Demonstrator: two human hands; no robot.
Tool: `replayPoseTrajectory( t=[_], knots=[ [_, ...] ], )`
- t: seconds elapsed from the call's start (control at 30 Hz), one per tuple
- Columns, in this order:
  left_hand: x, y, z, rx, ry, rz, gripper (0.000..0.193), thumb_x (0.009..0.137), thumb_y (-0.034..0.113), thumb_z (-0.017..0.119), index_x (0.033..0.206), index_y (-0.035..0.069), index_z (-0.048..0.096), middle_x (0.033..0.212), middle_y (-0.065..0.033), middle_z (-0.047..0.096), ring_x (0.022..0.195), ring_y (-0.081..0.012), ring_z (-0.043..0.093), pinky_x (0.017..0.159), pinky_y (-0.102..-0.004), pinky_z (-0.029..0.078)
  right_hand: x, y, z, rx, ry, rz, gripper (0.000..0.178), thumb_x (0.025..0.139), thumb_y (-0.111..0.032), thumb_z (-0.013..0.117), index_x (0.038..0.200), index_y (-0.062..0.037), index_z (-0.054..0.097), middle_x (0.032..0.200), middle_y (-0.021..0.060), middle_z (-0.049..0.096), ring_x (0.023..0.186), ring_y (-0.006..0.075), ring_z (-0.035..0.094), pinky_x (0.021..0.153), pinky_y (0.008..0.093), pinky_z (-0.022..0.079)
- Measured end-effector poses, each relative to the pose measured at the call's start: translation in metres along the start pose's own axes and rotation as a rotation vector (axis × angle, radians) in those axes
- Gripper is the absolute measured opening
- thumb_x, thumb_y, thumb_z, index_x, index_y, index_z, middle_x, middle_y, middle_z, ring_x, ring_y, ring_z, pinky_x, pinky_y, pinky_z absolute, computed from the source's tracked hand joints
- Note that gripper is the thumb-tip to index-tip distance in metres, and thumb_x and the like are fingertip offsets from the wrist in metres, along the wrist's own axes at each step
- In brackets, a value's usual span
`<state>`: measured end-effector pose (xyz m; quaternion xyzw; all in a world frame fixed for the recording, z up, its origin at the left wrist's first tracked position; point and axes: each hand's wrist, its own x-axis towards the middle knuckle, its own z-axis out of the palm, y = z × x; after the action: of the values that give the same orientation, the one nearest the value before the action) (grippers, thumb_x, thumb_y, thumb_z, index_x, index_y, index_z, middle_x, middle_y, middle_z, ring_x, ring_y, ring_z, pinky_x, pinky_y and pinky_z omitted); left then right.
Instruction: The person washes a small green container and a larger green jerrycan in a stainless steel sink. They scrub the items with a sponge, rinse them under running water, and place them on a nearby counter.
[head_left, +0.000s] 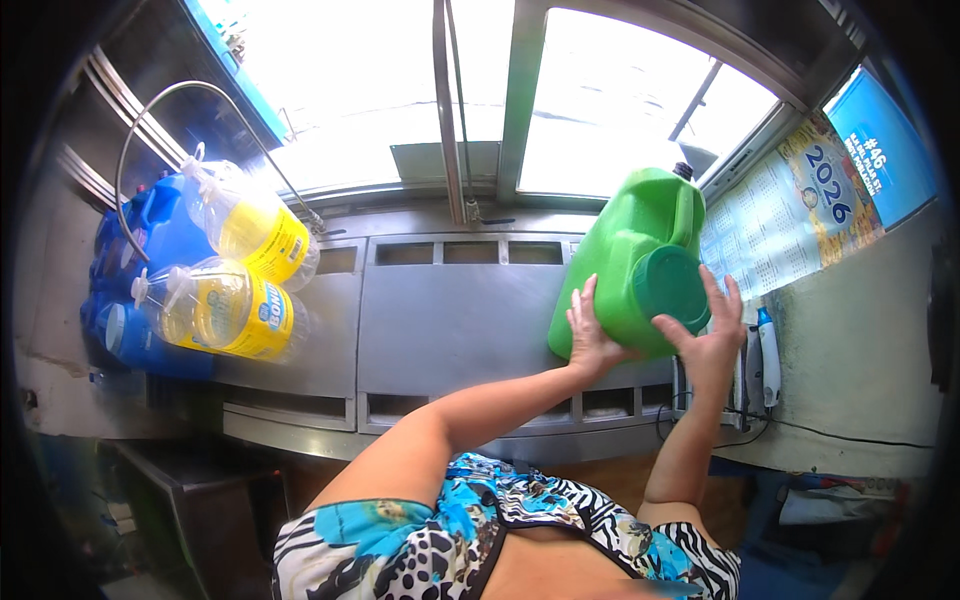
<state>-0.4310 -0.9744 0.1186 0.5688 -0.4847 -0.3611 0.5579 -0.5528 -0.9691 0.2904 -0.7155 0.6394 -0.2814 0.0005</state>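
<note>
A large green plastic jug (590,270) stands at the right side of the metal counter, with a moulded handle and a small dark cap on top. Its wide, round, darker green lid (672,287) faces me. Against the jug's front left side rests my left hand (597,335), fingers stretched upward and steadying it. My right hand (708,330) is at the lid's right edge, thumb and fingers spread wide apart around the rim. Whether its fingertips touch the lid I cannot tell.
Two clear bottles with yellow labels (268,318) stand at the left, beside several blue containers (165,225). A thin bent metal hose (125,180) arches over them. The metal counter (455,320) has rectangular slots. A white-and-blue handheld device (768,358) and a cable lie by the right wall.
</note>
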Motion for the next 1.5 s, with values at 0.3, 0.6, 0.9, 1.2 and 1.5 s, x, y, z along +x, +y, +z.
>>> replayPoseTrajectory(
  t=[0.3,0.6,0.9,1.2,1.5],
  knots=[
    [0.037,0.022,0.091,0.195,-0.209,-0.068,0.142,0.06,0.036,0.09,0.154,0.014,-0.014,0.157,-0.0301,0.0,0.141,-0.0604,0.005,0.116,-0.0646,0.01,0.05,0.09,0.023,-0.109,0.062,0.052,0.096,0.053,-0.038,0.092,0.14,-0.036,0.052,0.155,0.0163,0.033,0.137,0.0339,0.043,0.104,0.0735,0.023],
    [0.01,-0.083,-0.114,0.447,-0.58,0.378,0.048,0.08,0.021,0.075,0.121,0.003,0.058,0.124,-0.0186,0.06,0.116,-0.0373,0.057,0.099,-0.0433,0.047,0.087,0.144,0.03,0.101,0.179,-0.213,0.098,0.056,-0.037,0.092,0.143,-0.0244,0.05,0.153,0.0189,0.038,0.14,0.0417,0.035,0.108,0.0571,0.031],
    [-0.347,-0.143,-0.526,1.138,0.261,-0.361,0.044,0.071,0.015,0.071,0.113,0.005,0.064,0.117,-0.0163,0.063,0.113,-0.0327,0.059,0.095,-0.042,0.049,-0.058,-0.075,0.207,0.096,0.539,0.042,0.089,0.083,-0.038,0.074,0.154,-0.0105,0.028,0.156,0.0209,0.031,0.145,0.0421,0.026,0.106,0.0665,0.025],
    [-0.696,-0.071,-0.671,0.76,1.641,-0.642,0.026,0.08,0.012,0.071,0.104,0.002,0.07,0.1,-0.0135,0.073,0.091,-0.0254,0.069,0.083,-0.0356,0.054,-0.435,-0.479,0.214,0.854,-0.919,-1.609,0.066,0.076,-0.009,0.073,0.139,-0.0126,0.051,0.156,0.0241,0.025,0.143,0.0437,0.028,0.112,0.0513,0.032],
    [-0.937,0.006,-0.628,0.651,1.937,-0.713,0.018,0.083,0.009,0.069,0.1,0.003,0.071,0.095,-0.0101,0.073,0.085,-0.0207,0.068,0.078,-0.0321,0.052,-0.714,-0.604,0.149,1.004,-1.121,-1.712,0.046,0.075,-0.015,0.076,0.12,-0.0108,0.065,0.156,0.0243,0.026,0.142,0.0462,0.028,0.11,0.0527,0.033]
  ],
)
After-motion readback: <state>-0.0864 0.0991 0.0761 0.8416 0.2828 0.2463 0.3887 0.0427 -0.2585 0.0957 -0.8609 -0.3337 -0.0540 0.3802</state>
